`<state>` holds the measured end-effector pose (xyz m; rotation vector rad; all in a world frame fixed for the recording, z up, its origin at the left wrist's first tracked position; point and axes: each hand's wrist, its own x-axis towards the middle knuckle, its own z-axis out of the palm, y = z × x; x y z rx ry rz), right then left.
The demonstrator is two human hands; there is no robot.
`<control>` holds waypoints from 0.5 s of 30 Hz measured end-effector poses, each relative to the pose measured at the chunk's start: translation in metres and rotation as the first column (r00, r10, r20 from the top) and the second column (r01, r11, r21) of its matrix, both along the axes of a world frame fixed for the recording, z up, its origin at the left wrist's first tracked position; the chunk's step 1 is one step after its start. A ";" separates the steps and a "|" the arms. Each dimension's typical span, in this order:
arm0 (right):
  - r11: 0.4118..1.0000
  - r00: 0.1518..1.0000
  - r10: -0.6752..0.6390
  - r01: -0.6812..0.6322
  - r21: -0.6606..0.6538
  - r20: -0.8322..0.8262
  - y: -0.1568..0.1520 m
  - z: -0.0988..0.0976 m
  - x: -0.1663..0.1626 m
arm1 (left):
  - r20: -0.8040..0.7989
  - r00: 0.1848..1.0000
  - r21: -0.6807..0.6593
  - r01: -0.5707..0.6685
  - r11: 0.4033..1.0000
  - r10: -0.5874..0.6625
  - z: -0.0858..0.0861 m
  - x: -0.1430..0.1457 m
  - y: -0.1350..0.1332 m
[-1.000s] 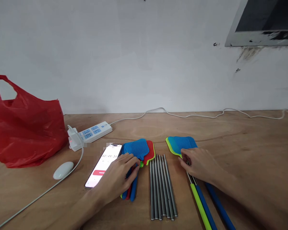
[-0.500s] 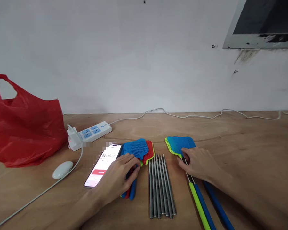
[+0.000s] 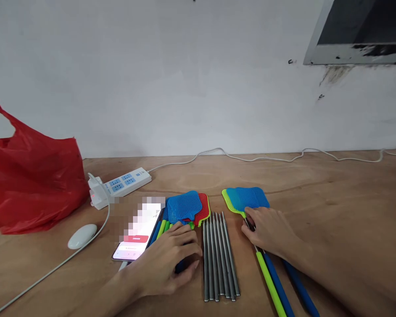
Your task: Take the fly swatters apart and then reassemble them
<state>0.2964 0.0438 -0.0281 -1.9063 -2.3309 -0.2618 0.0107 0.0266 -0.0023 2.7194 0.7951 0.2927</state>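
Note:
Telescopic-looking fly swatters lie in two groups. The left group shows blue heads (image 3: 185, 206) over a red head (image 3: 203, 207), with lime edges beneath. My left hand (image 3: 170, 259) lies over their blue and green handles, thumb and fingers curled around them; a blue handle shows between. My right hand (image 3: 267, 226) pinches the thin metal shafts of the right group, just below its blue head (image 3: 249, 198) and lime head (image 3: 229, 201). Lime (image 3: 270, 284) and blue grips extend toward me. Between my hands lie several tapered metal rods (image 3: 219, 259), side by side.
A lit phone (image 3: 140, 239) lies left of my left hand, partly blurred. Farther left are a white mouse-shaped object (image 3: 82, 236), a power strip (image 3: 127, 182) with plug and cables, and a red plastic bag (image 3: 36, 176). A wall stands behind the wooden table (image 3: 333, 189).
My left hand has slid toward me along the left fly swatters, uncovering green and blue handles beside the phone. My right hand stays at the shafts. The view has shifted slightly.

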 end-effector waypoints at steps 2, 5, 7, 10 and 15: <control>1.000 1.000 -0.006 0.006 0.002 -0.003 0.001 -0.001 0.001 | -0.006 1.000 -0.004 -0.010 1.000 0.010 0.000 0.000 0.001; 1.000 1.000 -0.012 0.012 0.005 -0.016 0.002 -0.002 0.003 | 0.009 1.000 -0.009 -0.012 1.000 0.013 -0.001 -0.001 0.002; 1.000 1.000 -0.004 0.004 0.004 -0.027 0.002 -0.002 0.004 | 0.020 1.000 -0.018 -0.013 1.000 0.013 -0.001 -0.001 0.002; 1.000 0.999 0.022 -0.022 0.003 -0.041 0.003 -0.004 0.006 | 0.011 1.000 -0.039 -0.023 0.999 0.023 -0.001 0.000 0.000; 0.999 0.997 0.044 -0.044 0.000 -0.070 0.004 -0.007 0.007 | -0.024 0.999 -0.059 -0.032 0.998 0.031 0.000 0.004 -0.003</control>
